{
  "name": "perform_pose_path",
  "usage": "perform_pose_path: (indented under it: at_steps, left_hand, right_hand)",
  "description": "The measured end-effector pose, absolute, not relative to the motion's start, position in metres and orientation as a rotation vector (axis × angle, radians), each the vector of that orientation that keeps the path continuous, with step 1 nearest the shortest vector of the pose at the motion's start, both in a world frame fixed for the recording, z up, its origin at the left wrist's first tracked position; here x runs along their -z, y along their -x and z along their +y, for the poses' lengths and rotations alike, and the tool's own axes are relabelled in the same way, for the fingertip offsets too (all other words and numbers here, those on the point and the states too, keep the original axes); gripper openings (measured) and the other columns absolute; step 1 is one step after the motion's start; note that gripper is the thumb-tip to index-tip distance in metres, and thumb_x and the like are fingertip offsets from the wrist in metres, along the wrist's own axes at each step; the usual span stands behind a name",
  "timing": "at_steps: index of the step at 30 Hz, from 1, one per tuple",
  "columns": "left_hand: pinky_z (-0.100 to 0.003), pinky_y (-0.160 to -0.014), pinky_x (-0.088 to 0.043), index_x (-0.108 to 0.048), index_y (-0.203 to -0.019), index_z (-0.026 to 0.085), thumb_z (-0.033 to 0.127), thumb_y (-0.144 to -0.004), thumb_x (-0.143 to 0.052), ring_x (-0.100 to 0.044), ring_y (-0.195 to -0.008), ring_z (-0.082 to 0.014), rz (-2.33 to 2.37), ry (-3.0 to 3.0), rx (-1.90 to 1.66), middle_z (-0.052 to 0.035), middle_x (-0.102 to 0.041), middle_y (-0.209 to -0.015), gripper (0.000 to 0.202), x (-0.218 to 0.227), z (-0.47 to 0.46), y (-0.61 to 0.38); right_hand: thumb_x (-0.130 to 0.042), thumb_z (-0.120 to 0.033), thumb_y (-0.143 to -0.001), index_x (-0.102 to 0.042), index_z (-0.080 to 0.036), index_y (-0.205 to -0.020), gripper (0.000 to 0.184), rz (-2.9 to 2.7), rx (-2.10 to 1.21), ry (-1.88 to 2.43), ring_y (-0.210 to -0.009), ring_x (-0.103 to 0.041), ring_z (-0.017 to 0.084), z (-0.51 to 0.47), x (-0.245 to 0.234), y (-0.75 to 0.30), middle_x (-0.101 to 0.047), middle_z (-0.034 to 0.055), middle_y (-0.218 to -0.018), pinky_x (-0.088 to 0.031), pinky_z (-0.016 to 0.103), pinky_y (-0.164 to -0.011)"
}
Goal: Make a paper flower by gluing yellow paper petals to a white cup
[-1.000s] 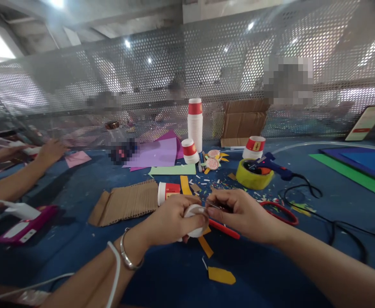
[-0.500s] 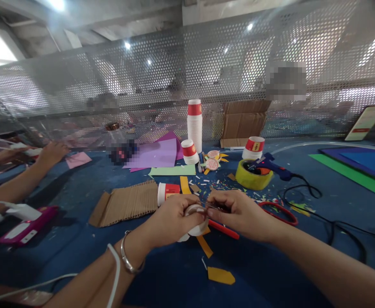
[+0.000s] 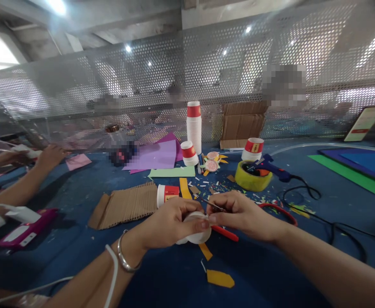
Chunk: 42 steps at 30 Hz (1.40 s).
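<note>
My left hand (image 3: 171, 222) pinches a white rounded paper piece (image 3: 197, 233), its thumb lying across the front. At that piece's upper right edge, the fingertips of my right hand (image 3: 235, 211) meet it. Those fingers are closed around a thin, dark, pointed metal tool (image 3: 215, 206), mostly hidden in the grip. Just below both hands lie a red stick-like object (image 3: 225, 233) and an orange paper strip (image 3: 205, 251). Nearer me is a yellow-orange paper tag (image 3: 220, 278). A paper cup (image 3: 166, 194) on its side sits behind my left hand.
Corrugated cardboard (image 3: 126, 205) lies left. Beyond are a cup stack (image 3: 194, 128), a yellow tape roll (image 3: 253, 182) with a blue glue gun (image 3: 272, 167), and paper scraps. A black cord (image 3: 333, 231) runs right. Another person's hand (image 3: 51, 156) is at far left, near a magenta power strip (image 3: 30, 233).
The white piece has turned to show more of its face. My right hand's fingertips have shifted slightly at its edge, and the tool's angle has changed a little.
</note>
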<state>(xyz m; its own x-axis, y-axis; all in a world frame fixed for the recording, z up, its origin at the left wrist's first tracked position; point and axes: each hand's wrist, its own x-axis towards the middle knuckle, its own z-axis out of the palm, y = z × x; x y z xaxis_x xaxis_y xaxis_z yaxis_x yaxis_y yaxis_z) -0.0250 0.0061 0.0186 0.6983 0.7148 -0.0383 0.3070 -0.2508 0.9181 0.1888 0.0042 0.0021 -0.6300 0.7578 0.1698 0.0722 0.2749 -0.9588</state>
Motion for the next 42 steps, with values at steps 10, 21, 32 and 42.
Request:
perform_pose_path:
  at_steps: [10,21,32,42]
  left_hand:
    - [-0.022,-0.048,-0.04,-0.069,-0.077,0.016,0.036,-0.084,-0.071,-0.048,-0.057,-0.0093,0.791,-1.799,-0.594,0.0002,-0.056,-0.067,0.022,-0.018,0.003,0.02]
    - [-0.021,-0.054,-0.051,-0.076,-0.081,0.019,0.038,-0.081,-0.073,-0.057,-0.064,-0.011,0.904,-1.602,-0.928,-0.0029,-0.069,-0.076,0.02,-0.018,0.011,0.023]
    - [-0.024,-0.061,-0.048,-0.077,-0.087,0.021,0.022,-0.084,-0.069,-0.055,-0.067,-0.0111,0.709,-1.779,-0.971,-0.0016,-0.068,-0.078,0.009,-0.022,0.009,0.02]
    - [-0.028,-0.065,-0.046,-0.078,-0.088,0.022,0.022,-0.083,-0.07,-0.056,-0.068,-0.0136,0.742,-1.908,-0.941,-0.0029,-0.069,-0.076,0.009,-0.018,0.009,0.024]
  right_hand:
    - [-0.063,-0.047,-0.09,-0.052,-0.019,-0.072,0.035,-1.881,-1.385,0.637,-0.062,-0.035,0.011,0.004,-0.004,-0.19,-0.042,-0.0046,-0.069,-0.031,0.026,-0.058]
    - [-0.05,-0.051,-0.097,-0.059,-0.019,-0.089,0.035,-2.023,-0.768,0.954,-0.066,-0.044,0.013,-0.001,-0.003,-0.194,-0.052,-0.0001,-0.074,-0.034,0.028,-0.056]
    - [-0.053,-0.05,-0.095,-0.06,-0.019,-0.085,0.033,-2.093,-0.689,1.02,-0.058,-0.041,0.011,-0.006,-0.003,-0.195,-0.05,-0.0016,-0.068,-0.033,0.026,-0.052]
    - [-0.055,-0.049,-0.096,-0.057,-0.02,-0.079,0.033,-2.153,-0.502,0.975,-0.055,-0.042,0.01,-0.006,-0.001,-0.196,-0.051,-0.0027,-0.063,-0.03,0.027,-0.051]
